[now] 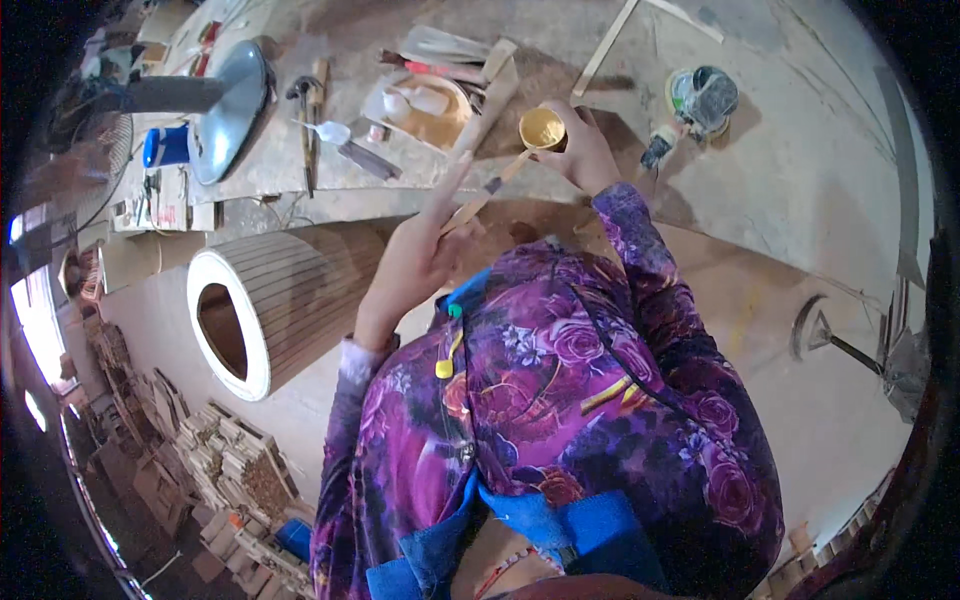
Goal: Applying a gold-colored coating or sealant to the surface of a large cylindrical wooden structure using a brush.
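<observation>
My right hand (583, 152) is closed round a small cup (531, 143) with a golden-yellow inside, held near the front edge of the workbench (740, 190). My left hand (425, 250) grips a thin, flat wooden stick (511, 172) with a dark band partway along it. Its far end reaches the cup's rim, and I cannot tell whether it dips inside. A tray (440, 133) holding white plastic pieces lies beyond my left hand. Beside it rests a white plastic spoon-like piece (333, 132).
A large ribbed wooden drum (290, 290) with a white rim stands at left below the bench. A round grey metal disc (235, 112) and a blue can (166, 147) are at far left. A power tool (705, 100) sits on the right. Wood pieces (240, 460) are stacked lower left.
</observation>
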Action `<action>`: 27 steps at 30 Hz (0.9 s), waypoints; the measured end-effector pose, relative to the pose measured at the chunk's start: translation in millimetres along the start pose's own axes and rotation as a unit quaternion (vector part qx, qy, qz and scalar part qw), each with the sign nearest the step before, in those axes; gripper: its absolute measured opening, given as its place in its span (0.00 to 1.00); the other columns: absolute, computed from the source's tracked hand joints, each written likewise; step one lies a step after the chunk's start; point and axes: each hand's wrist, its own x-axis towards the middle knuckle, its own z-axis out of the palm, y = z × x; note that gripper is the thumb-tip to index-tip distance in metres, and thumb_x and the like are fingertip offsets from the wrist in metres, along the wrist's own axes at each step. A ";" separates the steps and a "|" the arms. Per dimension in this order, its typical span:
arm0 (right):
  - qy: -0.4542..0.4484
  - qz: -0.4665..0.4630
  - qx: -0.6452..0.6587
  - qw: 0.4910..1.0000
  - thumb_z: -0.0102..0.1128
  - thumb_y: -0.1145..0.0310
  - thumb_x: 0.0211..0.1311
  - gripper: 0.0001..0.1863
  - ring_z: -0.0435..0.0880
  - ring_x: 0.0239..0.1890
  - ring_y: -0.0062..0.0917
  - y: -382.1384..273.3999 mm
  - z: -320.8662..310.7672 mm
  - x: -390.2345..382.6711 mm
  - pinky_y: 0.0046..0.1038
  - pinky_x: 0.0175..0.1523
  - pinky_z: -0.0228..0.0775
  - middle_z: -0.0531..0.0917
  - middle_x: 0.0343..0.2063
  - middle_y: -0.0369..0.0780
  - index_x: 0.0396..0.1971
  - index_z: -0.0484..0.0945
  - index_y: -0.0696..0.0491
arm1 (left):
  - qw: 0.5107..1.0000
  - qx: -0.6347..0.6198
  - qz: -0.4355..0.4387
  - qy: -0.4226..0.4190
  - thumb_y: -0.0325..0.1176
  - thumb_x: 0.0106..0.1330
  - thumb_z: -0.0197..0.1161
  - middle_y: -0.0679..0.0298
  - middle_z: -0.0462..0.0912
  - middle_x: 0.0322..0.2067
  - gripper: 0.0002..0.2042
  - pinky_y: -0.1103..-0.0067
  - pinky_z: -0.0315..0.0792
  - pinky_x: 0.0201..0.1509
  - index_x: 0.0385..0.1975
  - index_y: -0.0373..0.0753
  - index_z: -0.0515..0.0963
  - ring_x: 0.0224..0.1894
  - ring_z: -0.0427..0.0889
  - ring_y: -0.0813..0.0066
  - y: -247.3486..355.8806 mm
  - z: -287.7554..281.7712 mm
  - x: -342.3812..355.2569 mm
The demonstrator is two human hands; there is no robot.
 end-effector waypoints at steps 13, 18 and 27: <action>0.025 -0.022 -0.062 0.997 0.71 0.62 0.44 0.38 0.79 0.46 0.46 2.3 12.4 -6.3 0.43 0.52 0.71 0.81 0.43 0.49 0.58 0.66 0.47 | 0.928 0.345 0.065 0.122 0.32 0.62 0.57 0.61 0.77 0.36 0.25 0.66 0.75 0.30 0.62 0.58 0.67 0.31 0.80 0.58 -56.9 58.6 44.9; 0.074 -0.109 -0.094 0.987 0.69 0.62 0.46 0.34 0.80 0.43 0.46 15.9 17.1 -2.1 0.42 0.51 0.72 0.81 0.42 0.50 0.56 0.66 0.48 | 0.919 0.379 0.000 0.105 0.34 0.63 0.58 0.62 0.75 0.30 0.25 0.67 0.74 0.28 0.61 0.60 0.68 0.28 0.80 0.59 -48.1 29.8 16.1; 0.002 -0.041 -0.088 0.995 0.69 0.59 0.46 0.36 0.76 0.51 0.49 7.8 11.7 -3.0 0.42 0.54 0.71 0.78 0.46 0.54 0.57 0.65 0.48 | 0.922 0.360 0.041 0.136 0.34 0.64 0.56 0.64 0.77 0.32 0.24 0.68 0.75 0.29 0.61 0.62 0.67 0.30 0.81 0.61 -56.9 48.3 19.3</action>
